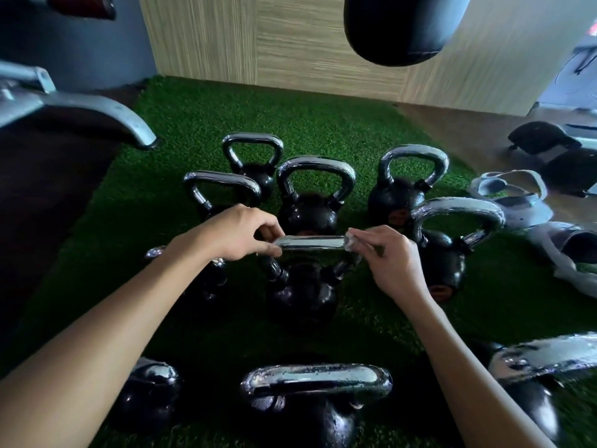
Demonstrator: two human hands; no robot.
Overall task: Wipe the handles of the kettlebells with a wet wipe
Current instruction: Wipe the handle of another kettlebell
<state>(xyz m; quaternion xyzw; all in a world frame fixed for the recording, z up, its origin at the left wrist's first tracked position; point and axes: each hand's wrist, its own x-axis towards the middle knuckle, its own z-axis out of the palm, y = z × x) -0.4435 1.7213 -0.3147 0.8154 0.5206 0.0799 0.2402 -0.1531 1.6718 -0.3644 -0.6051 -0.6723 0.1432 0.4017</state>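
Several black kettlebells with chrome handles stand on green turf. In the middle stands one kettlebell whose wet handle I hold at both ends. My left hand grips the handle's left end with curled fingers. My right hand pinches a small wet wipe against the handle's right end. The nearest kettlebell's handle carries water drops.
A black punching bag hangs above at the back. A grey machine foot lies at the left. Grey and black gear sits on the floor at the right. A wood-panel wall bounds the turf.
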